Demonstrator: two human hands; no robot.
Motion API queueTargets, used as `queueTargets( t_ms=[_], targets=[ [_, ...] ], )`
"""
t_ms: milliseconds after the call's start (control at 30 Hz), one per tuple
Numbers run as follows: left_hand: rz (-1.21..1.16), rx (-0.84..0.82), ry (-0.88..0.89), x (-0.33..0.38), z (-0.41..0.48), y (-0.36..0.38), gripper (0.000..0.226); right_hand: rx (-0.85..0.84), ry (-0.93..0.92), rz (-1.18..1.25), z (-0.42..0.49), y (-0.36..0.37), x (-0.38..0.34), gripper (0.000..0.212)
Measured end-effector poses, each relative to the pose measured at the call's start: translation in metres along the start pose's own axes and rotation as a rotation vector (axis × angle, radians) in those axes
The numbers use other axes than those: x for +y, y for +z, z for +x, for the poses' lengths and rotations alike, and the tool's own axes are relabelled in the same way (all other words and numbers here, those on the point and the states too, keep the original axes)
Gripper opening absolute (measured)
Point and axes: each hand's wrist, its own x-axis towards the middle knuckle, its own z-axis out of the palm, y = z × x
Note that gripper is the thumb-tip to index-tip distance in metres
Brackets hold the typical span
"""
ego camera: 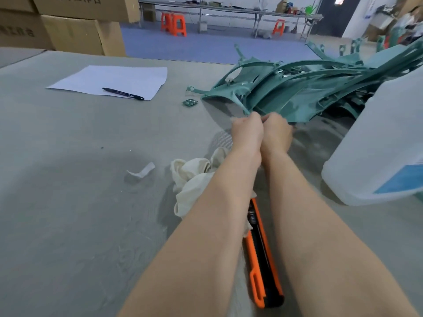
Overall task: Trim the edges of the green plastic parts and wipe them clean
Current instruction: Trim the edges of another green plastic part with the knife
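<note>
Head view: grey table (68, 179), orange stools (177, 25) beyond; left hand (247, 131) and right hand (277, 132) pinch green parts (297, 97).

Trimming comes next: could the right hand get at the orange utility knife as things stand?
Probably yes. The utility knife lies bare on the table between the forearms, only its far end under the left forearm. The right hand is curled at the green plastic part and must draw back.

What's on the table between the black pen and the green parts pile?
Head view: a small flat green piece lies there, close to the green parts pile; beside the black pen, only its sheet of paper.
</note>
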Motion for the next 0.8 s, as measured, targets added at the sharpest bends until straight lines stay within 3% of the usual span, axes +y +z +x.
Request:
queueTargets(
  t_ms=[167,267,367,467,600,800],
  targets=[
    [-0.014,-0.007,-0.022,0.004,-0.016,-0.016,0.038,-0.116,-0.041,-0.079,-0.022,0.003,-0.01,0.031],
    [-0.063,0.001,-0.026,0.013,-0.031,-0.028,0.011,-0.046,-0.01,0.16,-0.039,0.0,-0.016,0.021],
    [-0.079,0.004,0.002,0.018,-0.044,-0.044,0.019,0.112,-0.016,0.334,-0.06,-0.016,-0.021,0.02],
    [-0.211,-0.022,-0.02,0.019,-0.064,-0.063,0.011,0.117,0.015,0.575,-0.087,-0.037,-0.025,0.021],
    [-0.197,0.03,0.062,0.007,-0.091,-0.088,0.017,-0.188,0.197,1.112,-0.136,-0.059,-0.025,0.025],
    [-0.232,0.017,0.122,-0.009,-0.125,-0.114,0.017,-0.643,0.367,1.448,-0.183,-0.065,-0.025,0.031]
  ],
)
